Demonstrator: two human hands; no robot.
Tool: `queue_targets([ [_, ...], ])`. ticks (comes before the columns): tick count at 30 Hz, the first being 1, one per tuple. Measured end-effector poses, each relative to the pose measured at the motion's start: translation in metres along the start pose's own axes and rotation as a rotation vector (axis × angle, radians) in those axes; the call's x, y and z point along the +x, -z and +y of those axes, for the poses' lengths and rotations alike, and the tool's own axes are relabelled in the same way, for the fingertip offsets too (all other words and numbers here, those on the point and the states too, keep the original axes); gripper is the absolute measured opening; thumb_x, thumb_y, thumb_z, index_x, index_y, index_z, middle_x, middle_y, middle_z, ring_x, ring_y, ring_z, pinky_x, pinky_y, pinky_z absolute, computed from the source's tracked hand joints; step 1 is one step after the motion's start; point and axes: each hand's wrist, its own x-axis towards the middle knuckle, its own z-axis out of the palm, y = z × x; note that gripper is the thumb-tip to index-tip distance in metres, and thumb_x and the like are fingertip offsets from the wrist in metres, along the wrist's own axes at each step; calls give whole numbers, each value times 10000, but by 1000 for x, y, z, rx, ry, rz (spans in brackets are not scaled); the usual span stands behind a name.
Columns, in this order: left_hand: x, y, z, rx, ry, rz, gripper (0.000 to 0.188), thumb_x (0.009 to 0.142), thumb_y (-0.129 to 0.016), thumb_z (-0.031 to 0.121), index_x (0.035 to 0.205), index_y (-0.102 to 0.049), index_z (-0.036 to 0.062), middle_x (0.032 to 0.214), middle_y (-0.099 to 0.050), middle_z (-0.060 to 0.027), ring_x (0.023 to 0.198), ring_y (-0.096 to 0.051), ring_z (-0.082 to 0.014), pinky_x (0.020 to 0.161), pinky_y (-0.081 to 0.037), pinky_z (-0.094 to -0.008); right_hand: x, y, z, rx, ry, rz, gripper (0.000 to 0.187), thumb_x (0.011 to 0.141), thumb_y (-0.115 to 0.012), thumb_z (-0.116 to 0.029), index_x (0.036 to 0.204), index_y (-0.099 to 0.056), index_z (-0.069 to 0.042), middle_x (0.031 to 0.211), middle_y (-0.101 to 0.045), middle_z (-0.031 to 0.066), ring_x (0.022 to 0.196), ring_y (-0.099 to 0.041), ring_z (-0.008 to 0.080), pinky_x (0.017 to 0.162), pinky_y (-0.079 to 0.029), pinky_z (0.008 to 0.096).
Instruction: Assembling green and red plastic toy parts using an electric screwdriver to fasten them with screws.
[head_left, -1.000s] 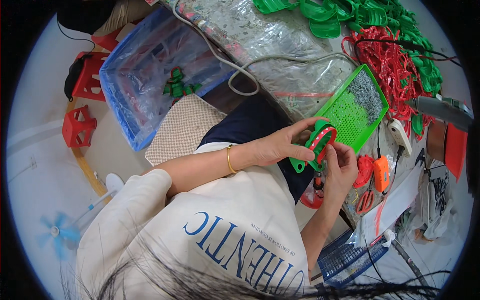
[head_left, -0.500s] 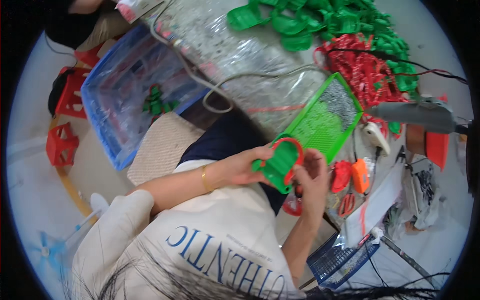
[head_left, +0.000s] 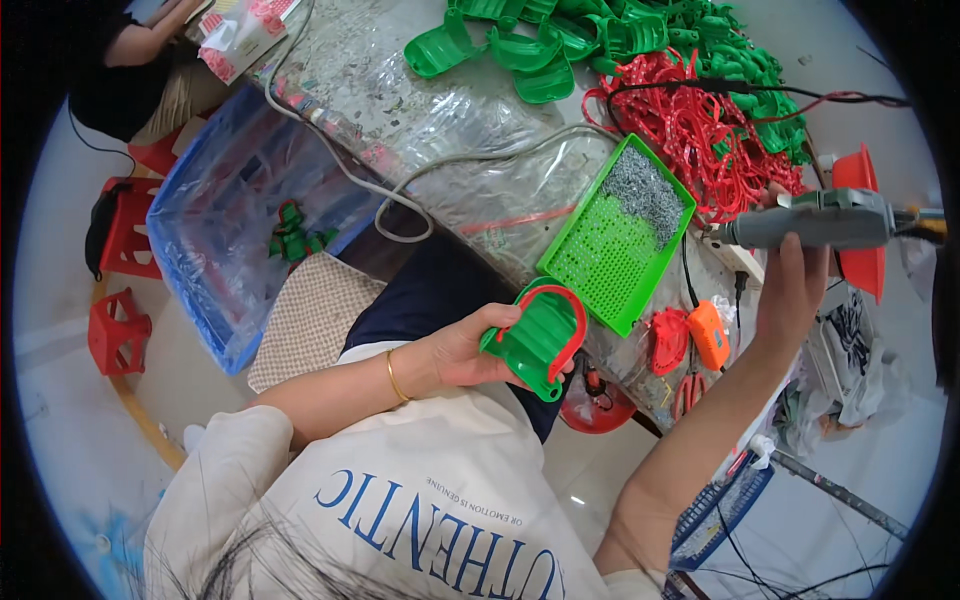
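My left hand [head_left: 465, 345] grips a curved green plastic piece [head_left: 535, 340] with a red strip [head_left: 578, 325] arched around its edge. It is held over my lap by the table's front edge. Out to the right, my right hand [head_left: 793, 295] has its fingers around the body of a grey electric screwdriver [head_left: 820, 220], which lies level, tip pointing left. Between the hands sits a bright green perforated tray [head_left: 655, 300]. Loose silver screws [head_left: 640, 185] heap at its far end, and small bits stand in many of its holes.
Piles of green parts [head_left: 545, 50] and red strips [head_left: 680, 130] cover the far table. A grey cable [head_left: 480, 155] crosses it. Near the right edge lie an orange device [head_left: 708, 335] and scissors [head_left: 688, 395]. A blue lined bin [head_left: 190, 290] stands left; another person [head_left: 130, 80] sits beyond.
My right hand has left the green piece and moved right onto the electric screwdriver. My left hand keeps the piece, now slightly farther left. The whole view has shifted a little.
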Motion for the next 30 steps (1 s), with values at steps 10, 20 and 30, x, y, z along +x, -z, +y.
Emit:
queue_targets([
  [10,4,19,-20,-144,92,-2,628,840,-600,396,1311,-414,24,1235,-530,-207,1134,-534,-338,969,-423,-496,-22,-13,-22,396,-143,-517,419,808,-681,-254,1108,-472,-50,731,-421,8,684,-433,123,713,-376,303],
  [20,4,25,-21,-71,47,62,699,782,-599,466,1308,-424,40,1212,-517,-237,1102,-530,-356,979,-408,-477,-95,-66,3,185,-33,210,248,804,-574,-49,1027,-484,13,620,-397,6,553,-398,97,539,-341,255],
  [30,7,39,-21,-138,34,11,655,818,-573,429,1299,-429,8,1213,-529,-228,1119,-530,-347,964,-419,-481,-121,-78,58,182,-117,352,224,815,-562,-28,1011,-480,42,643,-455,28,554,-415,104,557,-377,253],
])
